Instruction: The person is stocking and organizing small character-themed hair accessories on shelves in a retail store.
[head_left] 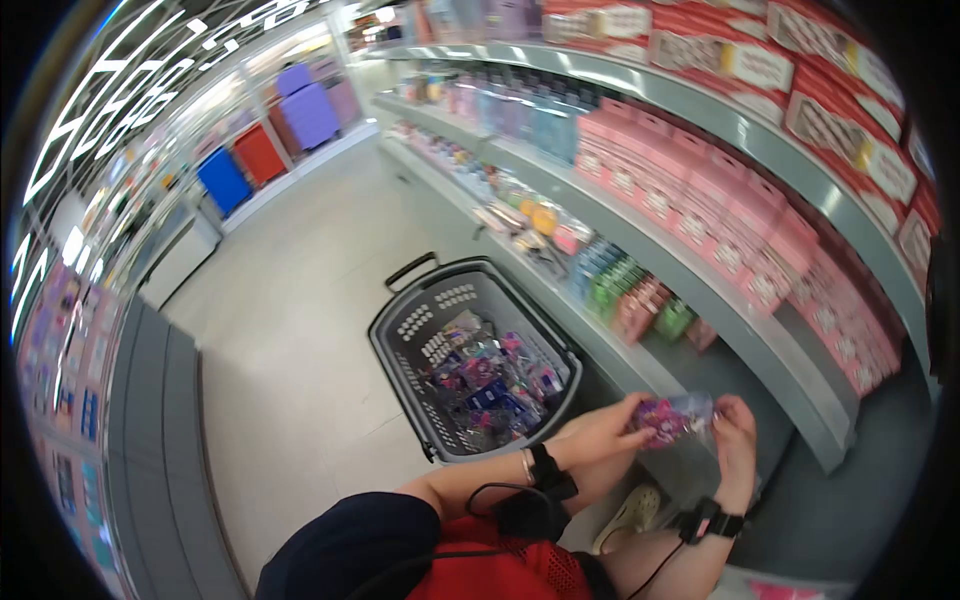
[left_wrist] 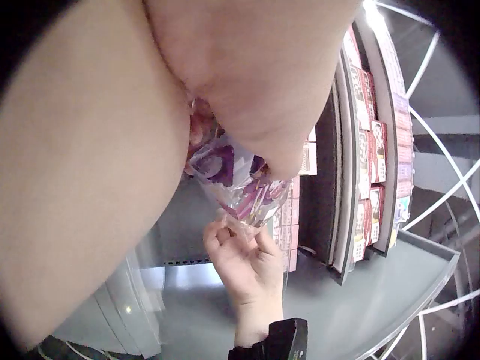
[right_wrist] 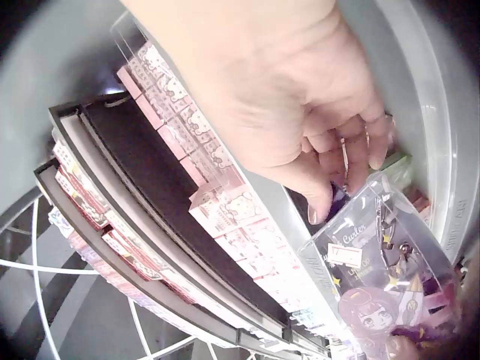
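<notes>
Between both hands is a clear plastic eyelash curler pack (head_left: 678, 418), purple and pink, with a cartoon figure and a white price sticker on its card in the right wrist view. My left hand (head_left: 612, 428) grips the pack's left end, thumb on top. At the opposite end, my right hand (head_left: 737, 432) pinches the edge of the pack; in the right wrist view its curled fingers (right_wrist: 352, 154) are at the top corner. To the left on the floor stands a dark grey basket (head_left: 412, 405) holding several similar purple-and-pink packs (head_left: 500, 375).
Shelves (head_left: 690, 235) run along the right, with pink boxes (head_left: 690, 190) and red packages (head_left: 800, 70). Green and brown packs (head_left: 635, 300) sit on a lower shelf. A grey display unit (head_left: 155, 450) borders the aisle (head_left: 285, 290) at left. Suitcases (head_left: 308, 112) stand far off.
</notes>
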